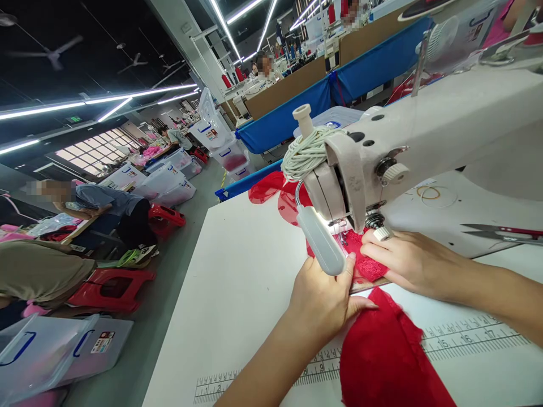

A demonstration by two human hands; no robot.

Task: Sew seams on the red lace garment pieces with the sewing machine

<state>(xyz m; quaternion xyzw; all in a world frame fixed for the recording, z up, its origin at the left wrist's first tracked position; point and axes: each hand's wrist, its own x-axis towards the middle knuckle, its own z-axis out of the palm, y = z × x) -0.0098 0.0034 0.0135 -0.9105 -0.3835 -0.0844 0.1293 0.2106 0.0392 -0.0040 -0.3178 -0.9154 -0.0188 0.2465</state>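
Observation:
A red lace garment piece lies on the white sewing table and runs up under the needle of a white sewing machine. My left hand rests on the fabric left of the needle, its fingers partly hidden behind the machine's lamp, thumb pressing the lace. My right hand lies flat on the lace just right of the presser foot, fingers together and stretched toward the needle. More red fabric trails behind the machine.
Scissors lie on the table at right. A ruler strip is printed along the front edge. Left of the table runs an aisle with red stools, clear plastic bins and seated people. Blue partitions stand behind.

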